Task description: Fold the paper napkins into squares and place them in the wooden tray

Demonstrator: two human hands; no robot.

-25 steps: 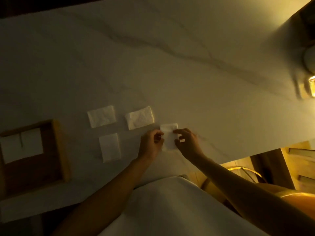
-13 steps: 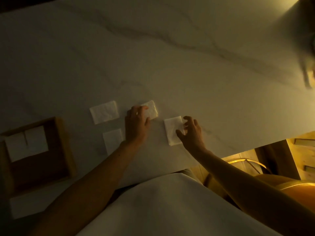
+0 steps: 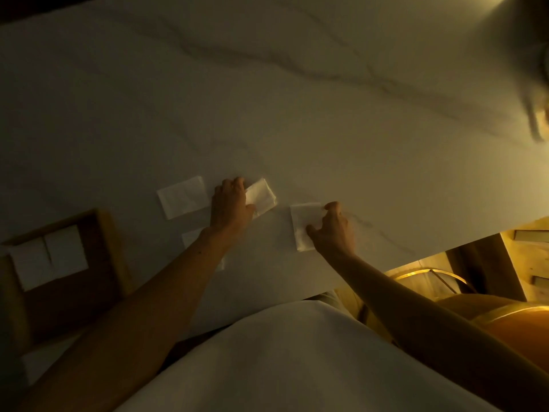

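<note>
A wooden tray (image 3: 114, 251) sits at the left on the marble table, with two folded white napkins (image 3: 49, 260) side by side in its far half. My left hand (image 3: 231, 208) lies over a crumpled napkin (image 3: 263, 196), with fingers and thumb closed on its left part. My right hand (image 3: 334, 230) holds a folded napkin (image 3: 301, 226) by its right edge, thumb and forefinger on it, flat on the table. Another flat napkin (image 3: 182, 200) lies left of my left hand. One more napkin (image 3: 190, 237) is mostly hidden under my left forearm.
The table's near edge (image 3: 416, 251) cuts diagonally close behind my right hand. Below it are a round stool (image 3: 430, 278) and wooden shelving (image 3: 528, 257). A blurred object (image 3: 539, 123) stands at the far right. My white garment (image 3: 282, 367) fills the bottom.
Both hands left the small folded napkin. My left hand moved up and left onto the crumpled napkin and closed on it. My right hand now holds the folded napkin by its right edge.
</note>
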